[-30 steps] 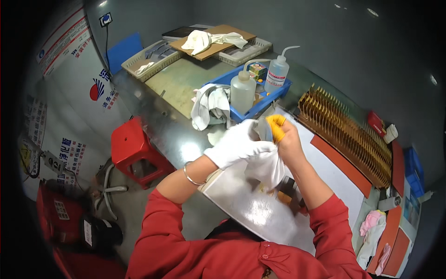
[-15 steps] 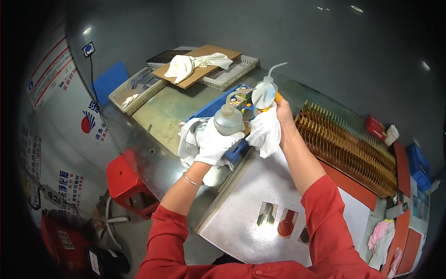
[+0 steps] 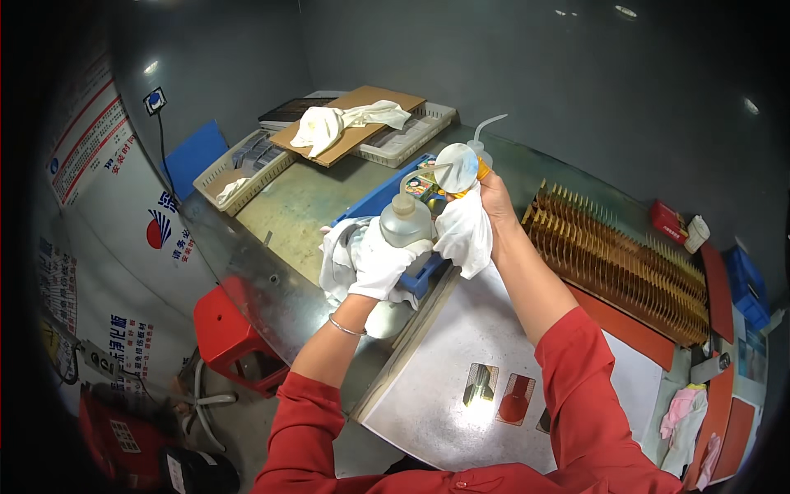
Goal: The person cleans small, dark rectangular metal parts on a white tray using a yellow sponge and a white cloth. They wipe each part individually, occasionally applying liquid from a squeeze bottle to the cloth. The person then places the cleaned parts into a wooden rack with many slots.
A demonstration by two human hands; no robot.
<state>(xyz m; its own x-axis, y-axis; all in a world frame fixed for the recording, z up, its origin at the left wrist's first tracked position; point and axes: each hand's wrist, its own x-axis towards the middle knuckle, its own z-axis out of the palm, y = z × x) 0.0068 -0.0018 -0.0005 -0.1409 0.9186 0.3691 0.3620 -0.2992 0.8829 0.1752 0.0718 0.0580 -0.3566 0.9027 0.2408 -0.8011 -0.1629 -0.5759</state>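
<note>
My left hand (image 3: 380, 263), in a white glove, is wrapped round a translucent squeeze bottle (image 3: 406, 221) with a bent spout. The spout's tip overlaps the face of a pale round disc (image 3: 457, 167); whether they touch I cannot tell. My right hand (image 3: 494, 198) is closed on the disc's edge, with orange finger covers on some fingertips. A white cloth (image 3: 465, 235) hangs from that same hand. Just behind the disc stands a second squeeze bottle (image 3: 480, 150), partly hidden. Under my hands lies a blue tray (image 3: 372, 200) with colourful items in it, mostly covered.
At right stands a long rack (image 3: 617, 259) of thin golden plates. Small patterned plates (image 3: 514, 399) lie on the white board (image 3: 436, 420) before me. Farther back are plastic baskets (image 3: 255, 177) and cardboard (image 3: 329, 152) under a white cloth. A red stool (image 3: 234, 329) stands at left.
The disc has moved slightly left against the bottle, so the spout's tip now overlaps its face rather than its edge. The whole view has shifted a little. Both hands keep their hold.
</note>
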